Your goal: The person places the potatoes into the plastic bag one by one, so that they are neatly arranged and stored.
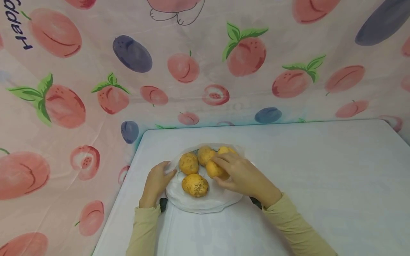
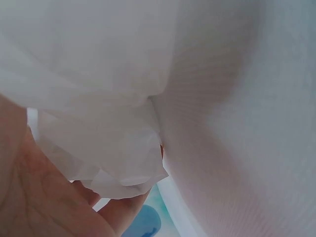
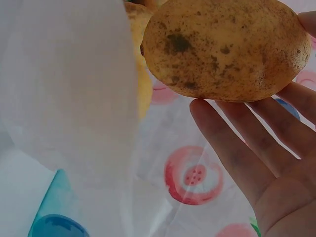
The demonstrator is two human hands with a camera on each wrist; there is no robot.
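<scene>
Several yellow mangoes with dark specks lie together on a crumpled white plastic bag (image 1: 205, 206). One mango (image 1: 194, 185) sits nearest the front, another (image 1: 189, 163) behind it. My right hand (image 1: 238, 172) grips a mango (image 3: 224, 47) on the right of the group. The right wrist view has fingertips under this mango and the thumb at its end. At the bag's left side is my left hand (image 1: 157, 180). Its fingers (image 2: 126, 210) curl at the bag's lower edge in the left wrist view, partly hidden by the film.
Everything rests on a white table (image 1: 320, 177). A fruit-printed cloth (image 1: 205, 64) hangs behind the table and along its left side. Dark wrist devices (image 1: 163, 204) show beside the sleeves.
</scene>
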